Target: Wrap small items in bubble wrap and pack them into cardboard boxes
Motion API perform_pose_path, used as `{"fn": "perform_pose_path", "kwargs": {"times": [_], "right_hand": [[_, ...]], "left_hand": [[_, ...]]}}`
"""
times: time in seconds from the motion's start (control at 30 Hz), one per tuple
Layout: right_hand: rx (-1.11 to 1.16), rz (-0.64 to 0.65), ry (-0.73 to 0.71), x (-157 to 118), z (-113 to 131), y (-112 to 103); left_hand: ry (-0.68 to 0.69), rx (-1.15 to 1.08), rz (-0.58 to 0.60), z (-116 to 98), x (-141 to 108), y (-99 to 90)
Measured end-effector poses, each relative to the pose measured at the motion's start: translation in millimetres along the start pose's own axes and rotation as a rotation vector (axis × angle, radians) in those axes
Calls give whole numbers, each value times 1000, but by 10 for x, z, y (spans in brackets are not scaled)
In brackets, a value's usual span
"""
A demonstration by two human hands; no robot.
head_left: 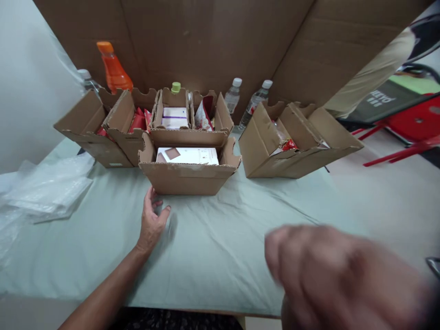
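Note:
At the lower left corner of the front cardboard box (184, 179), my left hand (154, 215) has its fingers apart and nothing in it. The fingertips reach the box's base; whether they touch it I cannot tell. Inside that box lies a white carton (197, 156) with a brown square printed on it. My right hand (330, 270) is close to the camera at the lower right and blurred. Its fingers are curled in, and anything inside them is hidden.
Open cardboard boxes with packets stand behind (118, 149) and to the right (275, 160). Behind them are an orange bottle (117, 73) and clear bottles (232, 96). Clear plastic wrap (51, 188) lies left on the green cloth (213, 256). Red chair legs (402, 151) show at right.

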State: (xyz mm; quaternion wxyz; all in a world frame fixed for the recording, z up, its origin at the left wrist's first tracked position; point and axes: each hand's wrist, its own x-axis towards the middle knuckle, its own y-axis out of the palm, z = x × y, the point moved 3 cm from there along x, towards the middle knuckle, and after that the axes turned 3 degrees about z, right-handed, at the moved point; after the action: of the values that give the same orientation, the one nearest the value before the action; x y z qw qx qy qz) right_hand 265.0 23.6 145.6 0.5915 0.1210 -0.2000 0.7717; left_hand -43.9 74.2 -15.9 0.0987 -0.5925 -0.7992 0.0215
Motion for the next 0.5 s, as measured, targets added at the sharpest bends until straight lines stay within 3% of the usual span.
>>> {"fn": "perform_pose_path", "kwargs": {"times": [0.13, 0.27, 0.37, 0.5], "right_hand": [[-402, -244, 238, 421, -796, -438], [-653, -170, 436, 623, -1615, -709], [-698, -168, 453, 696, -1885, -805], [-689, -178, 454, 753, -1910, -852]], "left_hand": [[-21, 2, 14, 5, -19, 5], [-24, 26, 16, 39, -32, 8], [-25, 29, 18, 55, -35, 13], [-39, 26, 12, 54, -35, 22]]}}
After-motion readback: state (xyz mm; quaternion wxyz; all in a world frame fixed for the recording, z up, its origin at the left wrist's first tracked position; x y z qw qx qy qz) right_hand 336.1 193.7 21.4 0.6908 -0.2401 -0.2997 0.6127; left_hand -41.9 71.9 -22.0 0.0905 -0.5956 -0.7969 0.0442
